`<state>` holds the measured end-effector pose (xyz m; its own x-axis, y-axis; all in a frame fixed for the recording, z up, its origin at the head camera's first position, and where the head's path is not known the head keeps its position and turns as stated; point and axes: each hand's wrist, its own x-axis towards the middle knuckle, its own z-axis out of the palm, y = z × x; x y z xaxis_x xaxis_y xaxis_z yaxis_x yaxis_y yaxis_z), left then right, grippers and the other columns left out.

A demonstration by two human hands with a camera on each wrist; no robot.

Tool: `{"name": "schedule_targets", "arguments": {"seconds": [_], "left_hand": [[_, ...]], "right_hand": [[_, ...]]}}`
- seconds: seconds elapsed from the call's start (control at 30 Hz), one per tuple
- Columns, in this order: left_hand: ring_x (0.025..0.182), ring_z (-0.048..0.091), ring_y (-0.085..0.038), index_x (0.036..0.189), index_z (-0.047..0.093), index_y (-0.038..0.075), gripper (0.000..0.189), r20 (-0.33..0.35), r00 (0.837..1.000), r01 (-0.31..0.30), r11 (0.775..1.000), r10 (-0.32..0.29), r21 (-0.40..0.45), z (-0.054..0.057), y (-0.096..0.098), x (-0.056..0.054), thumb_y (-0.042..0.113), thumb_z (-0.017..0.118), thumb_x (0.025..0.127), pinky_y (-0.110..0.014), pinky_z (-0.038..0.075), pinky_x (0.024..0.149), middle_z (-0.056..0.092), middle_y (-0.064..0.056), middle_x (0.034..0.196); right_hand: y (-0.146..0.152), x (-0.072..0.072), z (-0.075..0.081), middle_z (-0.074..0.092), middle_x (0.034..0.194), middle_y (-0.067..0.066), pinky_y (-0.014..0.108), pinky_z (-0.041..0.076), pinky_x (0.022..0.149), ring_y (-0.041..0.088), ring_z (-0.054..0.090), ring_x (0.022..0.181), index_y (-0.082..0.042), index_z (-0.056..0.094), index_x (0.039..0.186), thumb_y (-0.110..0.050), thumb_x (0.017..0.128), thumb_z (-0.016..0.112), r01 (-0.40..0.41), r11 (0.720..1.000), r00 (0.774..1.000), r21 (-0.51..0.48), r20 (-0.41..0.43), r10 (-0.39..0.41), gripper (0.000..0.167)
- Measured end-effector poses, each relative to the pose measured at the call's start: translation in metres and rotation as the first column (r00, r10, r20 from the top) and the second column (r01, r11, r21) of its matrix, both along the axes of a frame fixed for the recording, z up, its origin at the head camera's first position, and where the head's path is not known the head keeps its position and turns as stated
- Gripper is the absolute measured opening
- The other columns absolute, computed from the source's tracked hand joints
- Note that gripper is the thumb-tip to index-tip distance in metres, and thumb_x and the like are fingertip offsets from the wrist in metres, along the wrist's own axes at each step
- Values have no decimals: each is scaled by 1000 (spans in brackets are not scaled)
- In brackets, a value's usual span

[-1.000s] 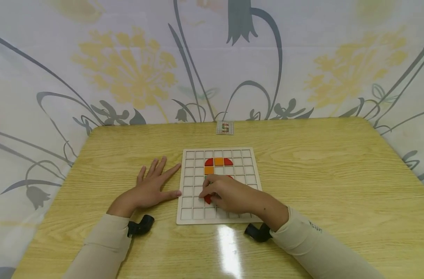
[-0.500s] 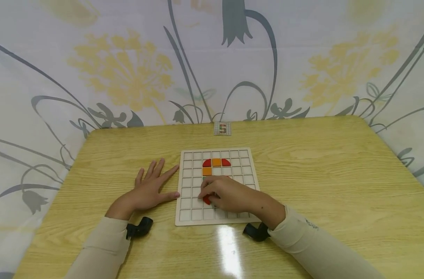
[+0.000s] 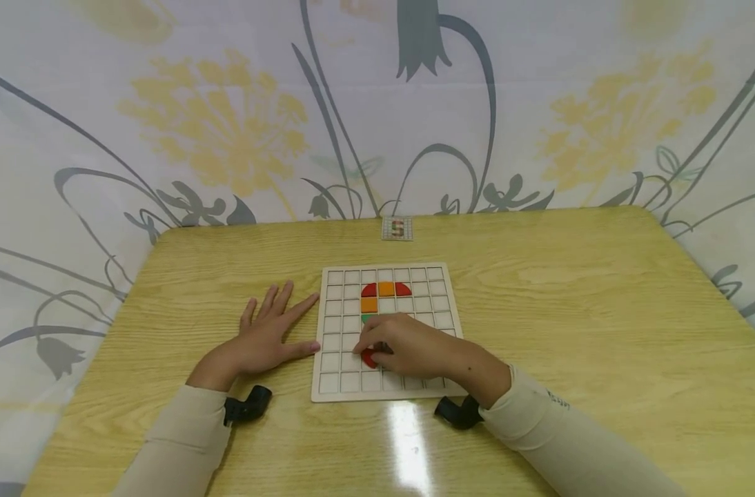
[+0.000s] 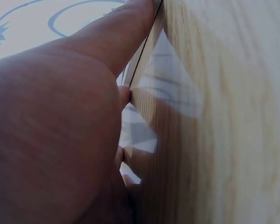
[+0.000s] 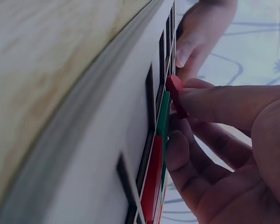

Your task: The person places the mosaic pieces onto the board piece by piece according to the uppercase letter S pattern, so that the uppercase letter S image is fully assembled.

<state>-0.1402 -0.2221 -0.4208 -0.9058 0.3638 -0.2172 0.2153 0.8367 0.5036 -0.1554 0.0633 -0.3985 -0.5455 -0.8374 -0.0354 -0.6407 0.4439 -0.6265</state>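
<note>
My right hand [image 3: 408, 345] reaches over the white gridded board [image 3: 350, 382]. Between its thumb and fingers it pinches a red rounded-corner tile [image 5: 176, 95], tilted against the board's face; the head view shows this tile near the board's lower left. A green tile [image 5: 163, 116] and another red tile [image 5: 152, 179] lie close by in the right wrist view, partly hidden by my hand in the head view. Fingers spread, my left hand [image 3: 262, 343] rests flat on the table, its thumb and index fingertips at the board's left edge.
At the board's top sit two red tiles [image 3: 369, 290] with an orange tile [image 3: 386, 289] between them, and another orange one below. A small card [image 3: 397, 228] with a coloured S on a grid lies at the table's [image 3: 570, 297] back edge, before a flowered cloth.
The pinched red tile has turned slightly in my right hand's fingers, and a bit more green shows above them. My left hand stays put; the whole head view has shifted a little.
</note>
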Motion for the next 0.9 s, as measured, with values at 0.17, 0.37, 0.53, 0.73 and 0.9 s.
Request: {"name": "schedule_targets", "arguments": {"seconds": [0.17,0.37,0.53,0.73,0.9], "left_hand": [[154,-14,-43,161,22,26,84,2,1000,-6,1000,6,7,3,2,2,58,61,94,-67,-14,116,-7,-18,168],[153,-14,-44,161,22,26,83,4,1000,-6,1000,6,17,6,2,3,57,61,94,-67,-14,115,-7,-19,168],[153,-14,-44,161,22,26,84,3,1000,-3,1000,3,11,7,3,1,58,60,94,-68,-15,115,-7,-20,168],[153,-14,-44,161,23,27,83,2,1000,-7,1000,7,11,6,3,2,57,61,94,-68,-15,115,-7,-20,168],[153,-15,-43,161,23,26,83,4,1000,-7,1000,7,17,5,4,2,56,61,94,-67,-16,115,-7,-20,168]], "right_hand": [[1,-1,-1,69,107,-1,20,52,85,8,62,97,-10,77,109,-5,95,68,-2,1000,1000,5,-9,2,18],[0,-1,-2,68,105,-2,20,52,86,7,60,94,-11,78,108,-9,94,70,-11,1000,999,13,-31,12,16],[0,-1,-3,68,105,-4,21,52,86,6,59,94,-13,77,108,-12,94,71,-8,1000,999,26,-48,10,15],[0,0,-1,69,105,-4,24,52,89,7,60,96,-14,77,107,-13,94,71,-6,999,997,33,-79,9,15],[2,1,0,70,106,-4,26,52,92,8,60,99,-14,77,107,-13,94,72,-1,999,996,36,-84,4,15]]}}
